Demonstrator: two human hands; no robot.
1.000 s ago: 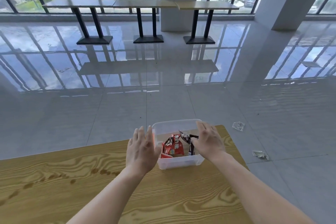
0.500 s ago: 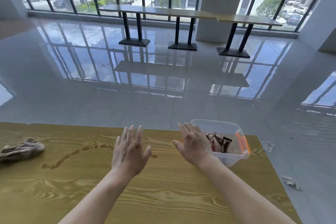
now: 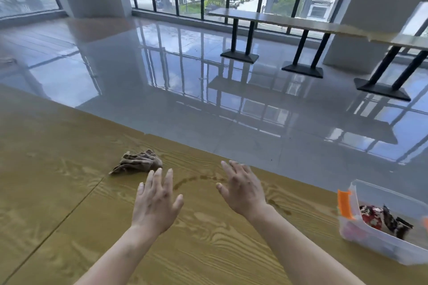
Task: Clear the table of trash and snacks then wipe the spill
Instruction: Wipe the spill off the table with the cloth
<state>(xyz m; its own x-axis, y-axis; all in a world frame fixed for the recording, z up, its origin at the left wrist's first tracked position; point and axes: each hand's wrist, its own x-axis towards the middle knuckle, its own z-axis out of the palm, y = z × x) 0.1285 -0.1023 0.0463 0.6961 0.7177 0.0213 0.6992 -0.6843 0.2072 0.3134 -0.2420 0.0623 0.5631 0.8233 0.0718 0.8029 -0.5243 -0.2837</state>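
Crumpled brown rag [image 3: 137, 163] on wood-grain table [image 3: 69, 203], thin brownish spill streak [image 3: 196, 179]

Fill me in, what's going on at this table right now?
A person is partway through clearing a wooden table. Snack packets already sit in a clear plastic bin at the right. Both hands are open and empty: the left hand hovers just short of a crumpled brown cloth, and the right hand is above the streak of spilled liquid. The spill is not yet wiped; picking up the cloth looks like the next move.
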